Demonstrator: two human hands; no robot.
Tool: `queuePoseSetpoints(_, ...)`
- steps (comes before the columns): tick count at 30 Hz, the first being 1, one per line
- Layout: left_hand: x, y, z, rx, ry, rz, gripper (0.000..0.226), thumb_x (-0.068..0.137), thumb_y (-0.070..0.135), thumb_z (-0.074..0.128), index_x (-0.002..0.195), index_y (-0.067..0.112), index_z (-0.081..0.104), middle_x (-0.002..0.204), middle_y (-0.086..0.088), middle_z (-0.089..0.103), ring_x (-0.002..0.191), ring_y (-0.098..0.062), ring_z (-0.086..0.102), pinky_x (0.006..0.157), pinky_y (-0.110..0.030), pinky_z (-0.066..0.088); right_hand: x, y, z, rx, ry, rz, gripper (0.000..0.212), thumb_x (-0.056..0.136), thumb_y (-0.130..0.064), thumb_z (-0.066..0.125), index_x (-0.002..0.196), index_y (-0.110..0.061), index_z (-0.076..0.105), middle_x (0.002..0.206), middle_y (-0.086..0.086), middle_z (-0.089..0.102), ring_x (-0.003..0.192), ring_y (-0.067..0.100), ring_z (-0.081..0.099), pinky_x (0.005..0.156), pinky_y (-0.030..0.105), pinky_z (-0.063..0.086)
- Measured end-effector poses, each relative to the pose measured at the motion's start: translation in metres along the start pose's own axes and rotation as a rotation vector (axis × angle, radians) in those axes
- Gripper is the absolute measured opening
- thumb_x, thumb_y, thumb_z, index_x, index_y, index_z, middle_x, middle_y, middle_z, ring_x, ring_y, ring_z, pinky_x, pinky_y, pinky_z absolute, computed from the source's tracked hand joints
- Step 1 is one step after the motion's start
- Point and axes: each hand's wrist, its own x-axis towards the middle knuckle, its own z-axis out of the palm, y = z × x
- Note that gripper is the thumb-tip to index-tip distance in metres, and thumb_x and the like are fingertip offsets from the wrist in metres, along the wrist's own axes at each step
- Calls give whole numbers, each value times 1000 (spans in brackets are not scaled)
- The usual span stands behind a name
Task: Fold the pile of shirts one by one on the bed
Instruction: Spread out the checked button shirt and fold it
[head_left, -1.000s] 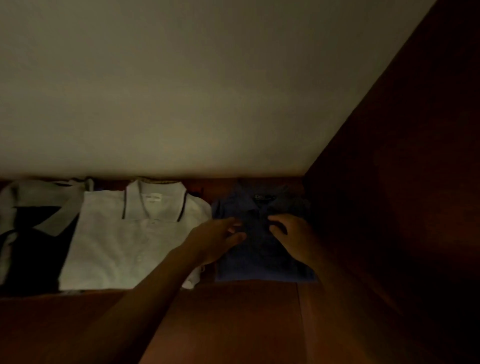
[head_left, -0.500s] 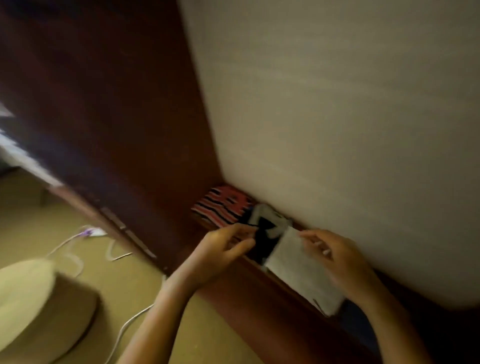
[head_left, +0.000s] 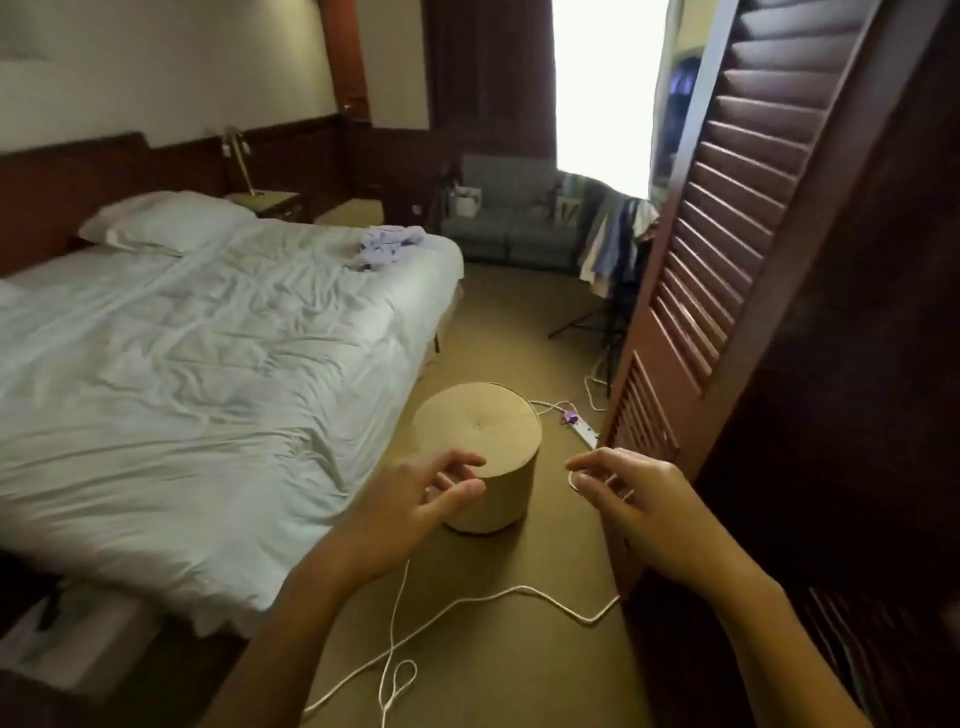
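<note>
A wide bed (head_left: 182, 364) fills the left of the room, covered by a rumpled white duvet, with a pillow (head_left: 166, 221) at its far end against a dark headboard. Beyond the pillow stands a bedside table (head_left: 270, 202) with a lamp (head_left: 239, 156) on it. The pile of shirts (head_left: 387, 247), pale and crumpled, lies on the far right corner of the bed, well apart from both hands.

The left hand (head_left: 410, 509) is held in the air near the right edge of the bed, its fingers loosely curled and its thumb stretched forward, with nothing in it. Just past it on the carpet stands a round tan stool (head_left: 480, 452). A white cable (head_left: 467, 605) loops over the carpet in the near middle, and a power strip (head_left: 582, 428) lies on the floor to the right of the stool. At the far side of the room a grey sofa (head_left: 509, 228) sits under a bright window (head_left: 602, 88), and clothes (head_left: 618, 244) hang to its right.

The right hand (head_left: 639, 504) is raised level with the left, apart from it, fingers loosely bent and pointing left, holding nothing that shows. Beside it stands an open slatted wooden door (head_left: 727, 234) on the right.
</note>
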Motion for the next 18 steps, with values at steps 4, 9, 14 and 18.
queuePoseSetpoints(4, -11, -44, -54, -67, 170, -122, 24, 94, 50, 60, 115, 41, 67, 98, 21, 69, 91, -2, 67, 75, -14, 51, 85, -28, 41, 6, -131, -125, 33, 89, -66, 41, 114, -54, 59, 106, -28, 62, 95, -5, 61, 78, 28, 58)
queuePoseSetpoints(9, 38, -80, -96, -99, 238, -188, 21, 94, 44, 64, 114, 37, 69, 99, 15, 71, 92, -9, 69, 81, -22, 56, 181, -49, 69, -25, -203, -241, 32, 92, -62, 42, 115, -51, 60, 102, -28, 63, 92, -7, 59, 74, 22, 54)
queuePoseSetpoints(14, 139, -100, -129, -48, 260, -159, 30, 92, 49, 60, 119, 35, 67, 104, 17, 71, 99, 2, 65, 82, -14, 52, 292, -38, 67, -137, -170, -315, 22, 96, -50, 52, 115, -45, 63, 96, -29, 60, 85, -10, 57, 63, 10, 42)
queuePoseSetpoints(18, 222, -116, -152, -30, 298, -154, 28, 95, 42, 61, 118, 30, 68, 106, 13, 71, 99, 5, 63, 83, -9, 48, 383, -17, 58, -160, -143, -343, 22, 96, -45, 56, 115, -42, 65, 92, -30, 57, 81, -10, 59, 60, 6, 43)
